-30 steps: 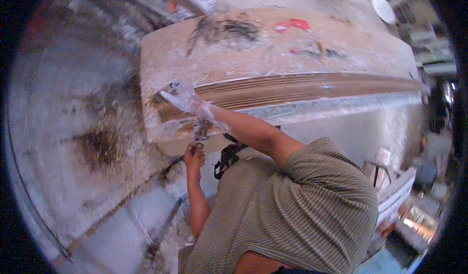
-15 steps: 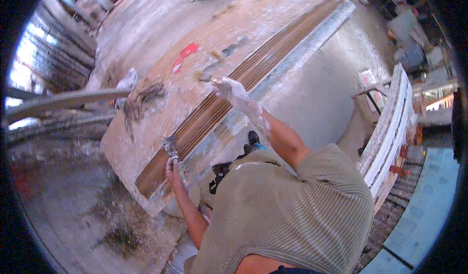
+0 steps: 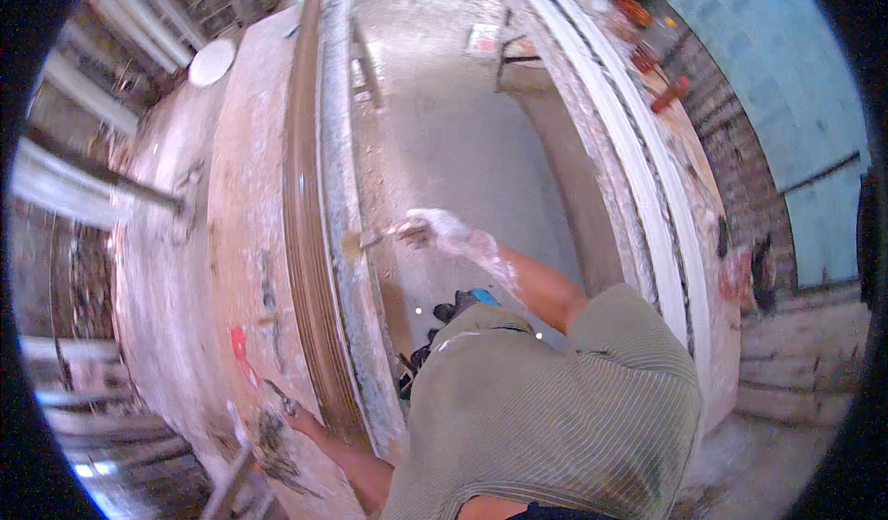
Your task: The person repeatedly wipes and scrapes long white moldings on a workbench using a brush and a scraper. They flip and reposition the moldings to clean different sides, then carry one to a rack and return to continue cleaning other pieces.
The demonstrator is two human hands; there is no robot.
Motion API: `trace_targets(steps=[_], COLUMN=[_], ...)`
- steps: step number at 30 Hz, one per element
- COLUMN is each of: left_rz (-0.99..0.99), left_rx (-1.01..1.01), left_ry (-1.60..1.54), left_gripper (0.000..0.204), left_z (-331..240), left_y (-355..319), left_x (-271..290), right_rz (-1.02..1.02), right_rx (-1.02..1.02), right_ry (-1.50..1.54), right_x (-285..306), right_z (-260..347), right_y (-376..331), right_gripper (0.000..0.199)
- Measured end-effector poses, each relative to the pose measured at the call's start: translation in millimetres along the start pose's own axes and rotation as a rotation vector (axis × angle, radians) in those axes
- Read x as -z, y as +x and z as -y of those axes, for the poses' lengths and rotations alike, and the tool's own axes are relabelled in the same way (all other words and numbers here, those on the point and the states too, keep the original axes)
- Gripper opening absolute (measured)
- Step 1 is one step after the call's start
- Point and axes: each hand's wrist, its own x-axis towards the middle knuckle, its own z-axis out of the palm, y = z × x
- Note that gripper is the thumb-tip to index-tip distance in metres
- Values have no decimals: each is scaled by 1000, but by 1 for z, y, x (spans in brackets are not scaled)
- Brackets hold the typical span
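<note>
My right hand [image 3: 424, 230], coated in white powder or plaster, grips a flat paintbrush [image 3: 354, 244]. Its bristles point left, over or beside the grey-white edge strip of the left bench. At the lower left, my left hand [image 3: 301, 418] is closed around a putty knife [image 3: 280, 393], its blade pointing up and left above the bench top. Between the hands runs a long brown grooved moulding [image 3: 310, 205], lying lengthwise on the bench. Beside my left hand are a red scrap [image 3: 244, 357] and a dark clump of fibres [image 3: 274, 446].
Long white mouldings [image 3: 615, 104] lie on a second bench at the right, with a red object [image 3: 670, 94] beyond them. Grey floor [image 3: 462, 141] separates the benches. A white round disc [image 3: 214, 62] is at the far left; a blue panel [image 3: 768, 85] stands far right.
The view has swung to the right, so the moulding now runs nearly straight away from me. My left hand has moved across the moulding to its left side; the brush is nearer the bench's right edge.
</note>
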Motion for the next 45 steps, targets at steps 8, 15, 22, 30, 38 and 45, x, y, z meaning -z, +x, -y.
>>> trace_targets(steps=[8, 15, 22, 30, 38, 45], left_rz=[-25, -36, 130, 605, 915, 912], left_rx=[-89, -124, -248, -3, -46, -40], left_ry=[67, 4, -173, -635, -650, -556], left_gripper=[31, 28, 25, 25, 14, 9], left_z=[-75, -138, -267, -522, -668, -706], left_y=[42, 42, 18, -86, -184, -173], left_x=[-82, -167, -328, -517, -657, -821], right_rz=[-456, -1052, -1690, -1662, -1712, -1918], right_rx=[444, 595, 904, 855, 908, 577], right_ry=[400, 779, 8, -444, -252, -498], right_x=[103, 185, 241, 311, 429, 507], right_z=[-2, -42, 57, 244, 348, 412], right_y=[-172, -260, -248, -211, -181, -150], right_gripper=[20, 34, 38, 29, 15, 24])
